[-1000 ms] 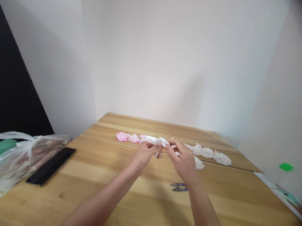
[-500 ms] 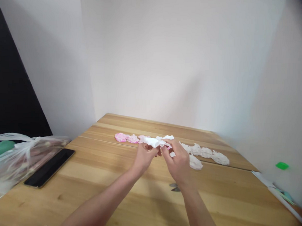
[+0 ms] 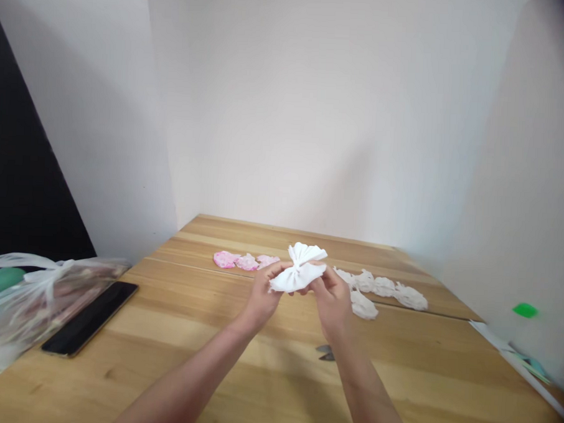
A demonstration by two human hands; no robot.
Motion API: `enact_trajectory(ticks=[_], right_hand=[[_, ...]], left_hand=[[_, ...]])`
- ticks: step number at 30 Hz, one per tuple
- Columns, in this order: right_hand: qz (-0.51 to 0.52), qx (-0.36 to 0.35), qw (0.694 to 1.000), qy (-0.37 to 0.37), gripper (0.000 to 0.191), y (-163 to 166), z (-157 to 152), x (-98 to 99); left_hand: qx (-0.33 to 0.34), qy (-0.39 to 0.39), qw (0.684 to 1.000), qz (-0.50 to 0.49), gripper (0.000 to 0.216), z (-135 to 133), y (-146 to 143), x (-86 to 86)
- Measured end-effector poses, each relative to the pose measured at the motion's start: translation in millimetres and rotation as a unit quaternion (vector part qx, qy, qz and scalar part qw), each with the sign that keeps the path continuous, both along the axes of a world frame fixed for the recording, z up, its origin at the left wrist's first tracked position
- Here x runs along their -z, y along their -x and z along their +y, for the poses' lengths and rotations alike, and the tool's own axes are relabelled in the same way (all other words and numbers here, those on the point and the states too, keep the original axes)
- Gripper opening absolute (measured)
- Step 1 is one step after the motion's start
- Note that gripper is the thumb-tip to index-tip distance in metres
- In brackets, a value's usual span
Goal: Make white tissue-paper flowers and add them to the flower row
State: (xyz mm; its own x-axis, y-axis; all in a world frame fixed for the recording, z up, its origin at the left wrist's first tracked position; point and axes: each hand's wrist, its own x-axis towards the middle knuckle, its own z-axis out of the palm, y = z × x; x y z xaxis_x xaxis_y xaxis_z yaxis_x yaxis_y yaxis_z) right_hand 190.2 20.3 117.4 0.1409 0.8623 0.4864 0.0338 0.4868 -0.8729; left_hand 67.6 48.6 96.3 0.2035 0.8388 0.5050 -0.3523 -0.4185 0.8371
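Both my hands hold a white pleated paper piece [image 3: 300, 270], tied at its middle and fanned out like a bow, raised a little above the wooden table [image 3: 237, 372]. My left hand [image 3: 263, 296] pinches its left side and my right hand [image 3: 332, 300] grips its right side. Behind them on the table lies a row of finished paper flowers: pink ones [image 3: 242, 260] to the left and white ones [image 3: 386, 287] to the right.
Small snips [image 3: 325, 352] lie on the table under my right wrist. A black phone [image 3: 90, 318] and a clear plastic bag [image 3: 26, 300] sit at the left edge. White walls close in behind and to the right, where papers [image 3: 518, 362] lie.
The white paper, earlier a narrow strip stretched between my hands, is now lifted and fanned open into a bow shape. My hands have drawn closer together and risen slightly.
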Motion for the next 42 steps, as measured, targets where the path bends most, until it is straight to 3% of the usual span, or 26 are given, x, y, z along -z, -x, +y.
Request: enact_trajectory(ticks=[6, 11, 17, 21, 25, 33, 39, 42], right_hand=[[-0.151, 0.085, 0.980, -0.100, 0.028, 0, -5, -0.9], [-0.175, 0.106, 0.964, -0.169, 0.015, -1, -5, 2.7], [-0.084, 0.101, 0.988, -0.084, 0.012, 1, -2, 5.9], [0.035, 0.049, 0.998, -0.020, 0.012, 3, 3, 8.0], [0.086, 0.010, 0.996, 0.021, 0.013, 4, 4, 7.8], [0.130, 0.051, 0.990, 0.008, 0.016, 5, 4, 11.0], [0.140, 0.069, 0.988, -0.012, 0.017, 6, 5, 11.4], [0.147, 0.062, 0.987, -0.006, 0.019, 7, 4, 9.8]], left_hand=[[-0.098, -0.031, 0.995, 0.014, 0.017, 1, 0, 2.5], [-0.118, -0.054, 0.991, 0.028, 0.020, -7, 0, -3.3], [-0.051, 0.004, 0.998, -0.029, 0.031, -10, -4, -4.9], [0.004, 0.101, 0.991, -0.083, 0.037, -8, -9, -6.2], [0.012, 0.135, 0.984, -0.115, 0.038, -7, -10, -7.4], [0.004, 0.119, 0.987, -0.104, 0.037, -4, -10, -2.9], [0.031, 0.027, 0.999, -0.025, 0.030, -1, -9, 0.8], [-0.011, -0.012, 0.999, 0.029, 0.029, -3, -6, -3.6]])
